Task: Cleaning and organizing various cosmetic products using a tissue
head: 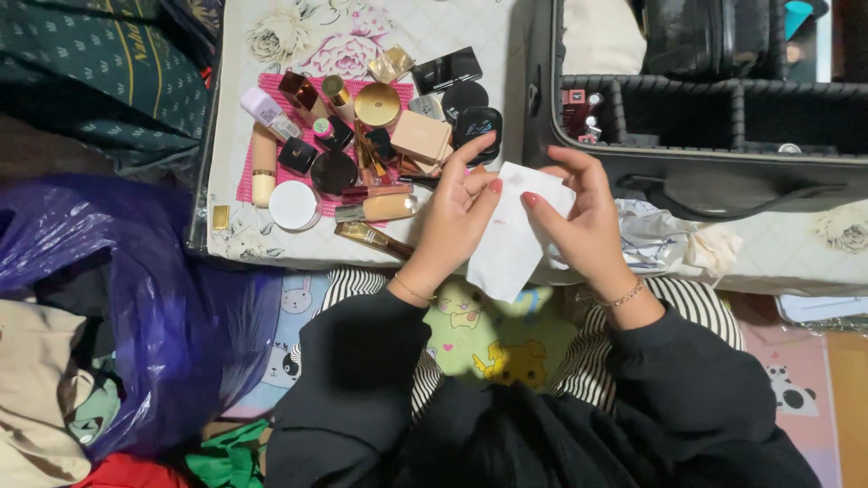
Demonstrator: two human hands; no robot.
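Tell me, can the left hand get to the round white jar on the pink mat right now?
Probably yes, once it lets go. The left hand is pinching the white tissue with the right hand. The round white jar sits uncovered at the mat's near edge, with nothing stacked on it.

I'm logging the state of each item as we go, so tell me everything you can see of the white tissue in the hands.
The white tissue looks like thin, soft paper, roughly rectangular and slightly creased, with faint pinkish smudges near its upper part. It hangs tilted, its lower corner dangling over the lap. The left hand pinches its left edge, and the right hand grips the right side. It is in front of the bed's edge.
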